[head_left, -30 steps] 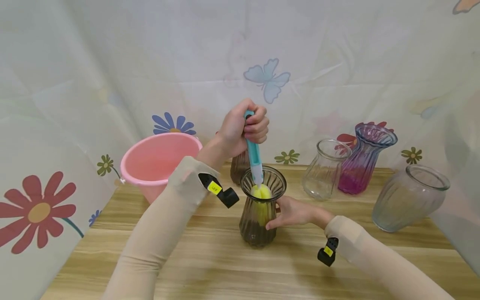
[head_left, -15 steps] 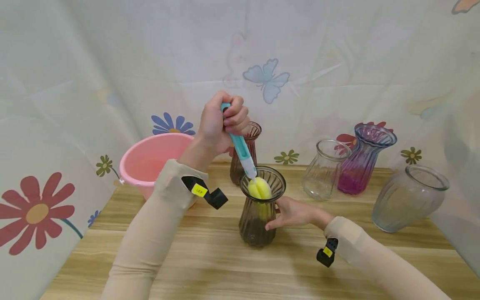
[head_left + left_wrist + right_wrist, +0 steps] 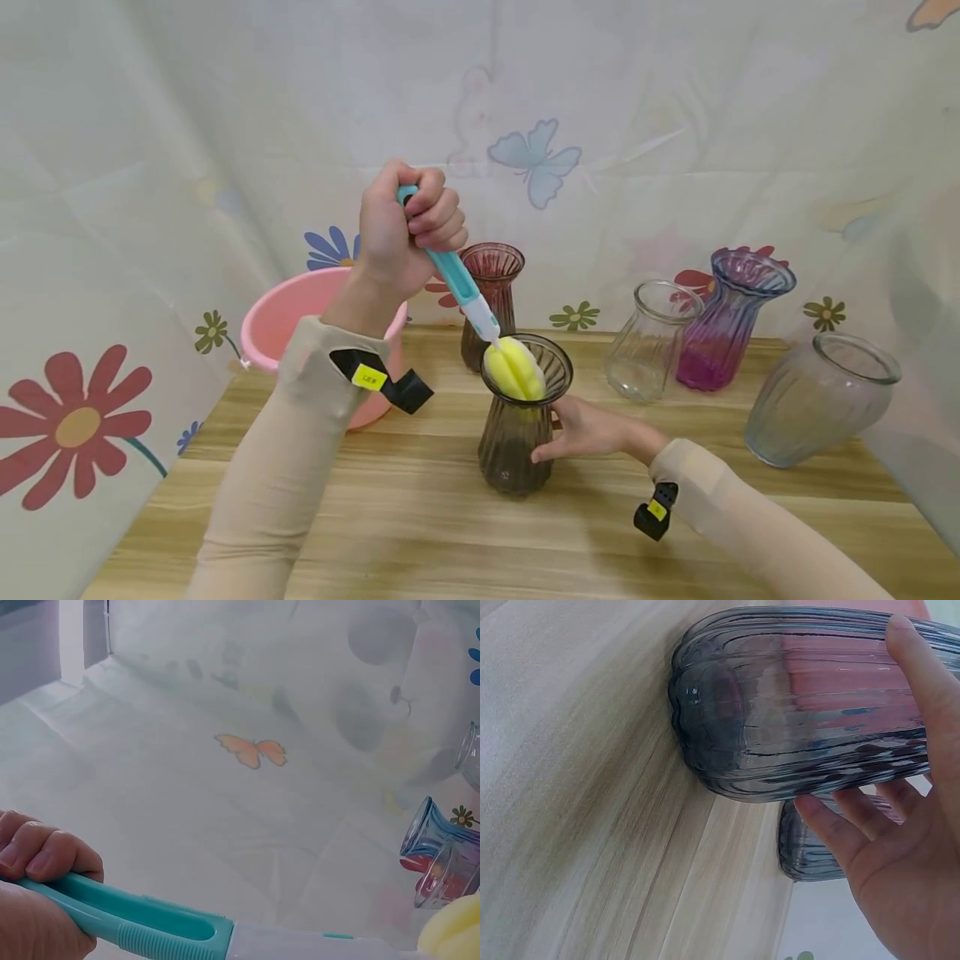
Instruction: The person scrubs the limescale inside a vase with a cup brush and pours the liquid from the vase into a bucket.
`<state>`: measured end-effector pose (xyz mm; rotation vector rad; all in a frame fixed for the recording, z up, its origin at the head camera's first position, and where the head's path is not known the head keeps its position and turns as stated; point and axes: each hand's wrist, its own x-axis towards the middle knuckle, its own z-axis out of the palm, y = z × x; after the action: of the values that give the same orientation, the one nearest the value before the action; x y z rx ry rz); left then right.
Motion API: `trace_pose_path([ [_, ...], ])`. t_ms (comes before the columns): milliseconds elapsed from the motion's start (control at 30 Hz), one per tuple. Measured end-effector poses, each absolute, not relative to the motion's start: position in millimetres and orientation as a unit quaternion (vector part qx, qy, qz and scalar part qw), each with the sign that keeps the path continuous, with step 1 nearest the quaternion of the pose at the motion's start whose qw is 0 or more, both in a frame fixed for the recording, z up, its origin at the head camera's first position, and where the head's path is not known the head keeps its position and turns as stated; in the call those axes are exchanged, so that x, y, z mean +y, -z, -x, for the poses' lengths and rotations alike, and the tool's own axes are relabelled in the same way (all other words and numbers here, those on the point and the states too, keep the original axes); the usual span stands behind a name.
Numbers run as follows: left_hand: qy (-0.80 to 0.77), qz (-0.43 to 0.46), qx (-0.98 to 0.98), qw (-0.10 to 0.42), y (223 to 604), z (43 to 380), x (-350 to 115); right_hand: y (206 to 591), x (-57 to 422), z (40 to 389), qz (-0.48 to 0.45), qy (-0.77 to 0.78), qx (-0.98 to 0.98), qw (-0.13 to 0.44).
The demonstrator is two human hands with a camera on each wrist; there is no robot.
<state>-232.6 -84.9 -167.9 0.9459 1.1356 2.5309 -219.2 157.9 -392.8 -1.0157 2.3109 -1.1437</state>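
Note:
My left hand (image 3: 408, 229) grips the teal handle of a sponge brush (image 3: 456, 279), its fingers wrapped round the upper end. The brush slants down to the right, and its yellow sponge head (image 3: 513, 369) sits in the mouth of a dark ribbed glass vase (image 3: 517, 454). In the left wrist view the handle (image 3: 150, 922) crosses the bottom, with part of the sponge at the right corner. Standing upright on the table, the vase is held at its right side by my right hand (image 3: 592, 427). The right wrist view has thumb and fingers round the vase (image 3: 780, 705).
Behind the dark vase stands a reddish-brown vase (image 3: 491, 292). A pink bucket (image 3: 281, 321) is at the left, partly behind the left arm. To the right are a clear vase (image 3: 645, 350), a blue-purple vase (image 3: 720, 325) and a wide frosted vase (image 3: 813, 408) on the wooden table (image 3: 420, 517).
My left hand has moved left and up with the brush, which tilts more. The sponge has risen from inside the vase to its mouth. My right hand and the vase stay put.

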Motion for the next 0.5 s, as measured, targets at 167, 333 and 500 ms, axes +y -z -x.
trace_pose_path([
  [167,-0.857,-0.334,0.385,0.081,160,229,-91,392,158,218,0.359,0.406,0.82,0.185],
  [333,-0.887,-0.316,0.327,0.077,147,223,-106,393,161,219,0.351,0.406,0.823,0.184],
  [500,-0.917,-0.303,0.248,0.071,147,220,-130,393,163,220,0.358,0.403,0.824,0.171],
])
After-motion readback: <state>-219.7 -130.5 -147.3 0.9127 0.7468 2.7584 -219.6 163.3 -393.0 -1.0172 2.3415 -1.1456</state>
